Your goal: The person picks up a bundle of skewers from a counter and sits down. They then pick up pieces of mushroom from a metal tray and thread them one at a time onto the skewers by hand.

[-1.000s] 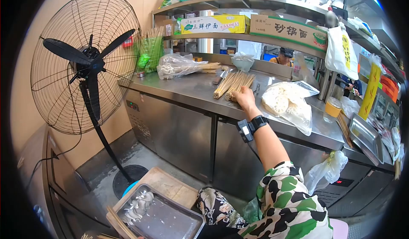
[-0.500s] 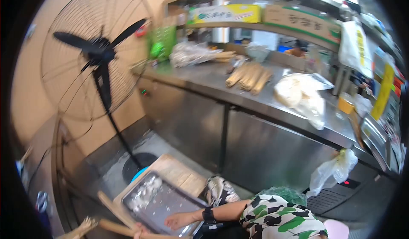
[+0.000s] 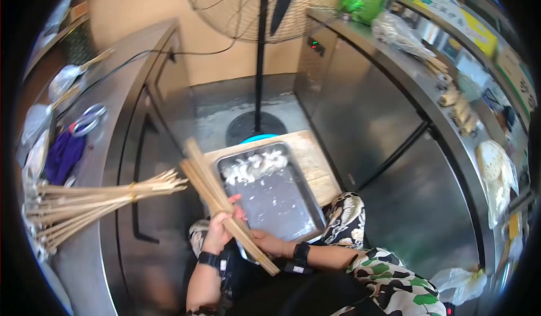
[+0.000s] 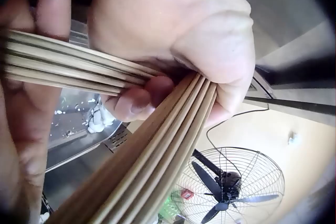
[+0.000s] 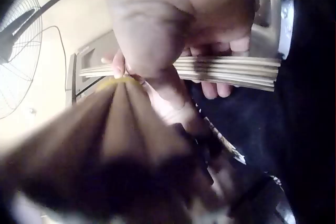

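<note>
My left hand (image 3: pixel 218 231) grips a bundle of thin wooden skewers (image 3: pixel 209 187) around its middle, in front of my body. The skewers slant from far left to near right and part into two groups, both showing in the left wrist view. My right hand (image 3: pixel 271 242) is at the near half, its fingers curled round one group of skewers (image 5: pixel 231 71) in the right wrist view. A yellow band (image 5: pixel 119 81) circles the blurred group closer to that camera. Beyond the hands, a metal tray (image 3: pixel 276 206) holds pale mushroom-like pieces (image 3: pixel 253 166) along its far side.
A wooden board (image 3: pixel 315 172) lies under the tray. Another banded bundle of skewers (image 3: pixel 101 203) juts over the left counter (image 3: pixel 93 158), near a purple cloth (image 3: pixel 65 155). A standing fan (image 3: pixel 260 62) rises behind. On the right counter lie skewer bundles (image 3: pixel 465 116) and bagged lotus-root slices (image 3: pixel 493 164).
My right hand has left the skewers on the counter and come down over the tray to the bundle in my left hand. The head view has swung left and down.
</note>
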`<state>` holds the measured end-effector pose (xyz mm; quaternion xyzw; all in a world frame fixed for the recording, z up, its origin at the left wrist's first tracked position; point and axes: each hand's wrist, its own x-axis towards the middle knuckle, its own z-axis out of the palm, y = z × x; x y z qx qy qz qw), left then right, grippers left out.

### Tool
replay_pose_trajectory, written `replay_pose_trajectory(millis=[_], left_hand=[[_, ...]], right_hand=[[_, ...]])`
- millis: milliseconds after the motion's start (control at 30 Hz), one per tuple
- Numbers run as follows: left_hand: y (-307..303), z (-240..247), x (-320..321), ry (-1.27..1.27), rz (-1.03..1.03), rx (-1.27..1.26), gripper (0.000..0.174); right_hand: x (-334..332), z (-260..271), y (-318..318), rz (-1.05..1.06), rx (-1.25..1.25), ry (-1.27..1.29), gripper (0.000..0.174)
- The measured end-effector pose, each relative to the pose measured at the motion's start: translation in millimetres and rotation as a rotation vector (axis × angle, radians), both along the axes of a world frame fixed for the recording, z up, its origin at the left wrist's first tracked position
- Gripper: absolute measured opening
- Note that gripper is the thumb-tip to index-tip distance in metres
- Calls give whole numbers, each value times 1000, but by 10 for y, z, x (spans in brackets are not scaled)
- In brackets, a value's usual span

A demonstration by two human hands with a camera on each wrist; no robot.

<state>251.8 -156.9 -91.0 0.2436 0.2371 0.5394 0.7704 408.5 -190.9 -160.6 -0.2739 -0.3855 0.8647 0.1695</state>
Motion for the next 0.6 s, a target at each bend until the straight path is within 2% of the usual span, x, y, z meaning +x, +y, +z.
replay_pose_trajectory(millis=[33,67,100,167,200,300,367,433,500,600], left_hand=[[-11,-7,-31,-13,-22,-7,64],[-36,-7,-35,-21,-7,-23,63],[-39,5,-14,-41,9,-11,65],[-92,87,11,-18,46,23,68],[-119,182,50,-16,55,-3,70],[-61,-65,-51,30,104,-118,62],[-81,22,8,48,132,-113,55],[-136,327,77,108,122,-100,45],[-105,277,62,54,111,-115,50],[-97,235,58,48,104,-89,51]], right_hand=[[62,-98,27,-63,95,-8,19],[93,68,5,-204,334,-55,20],[225,-73,101,-130,338,-177,22],[526,302,203,-172,374,-268,23],[696,464,292,-276,385,-280,24],[1235,1110,631,-520,443,-255,26],[1644,1565,935,-816,578,-248,25],[2102,2170,1206,-1035,549,-42,24],[2505,2751,1464,-1188,494,168,23],[3338,3318,2008,-1135,235,632,27]])
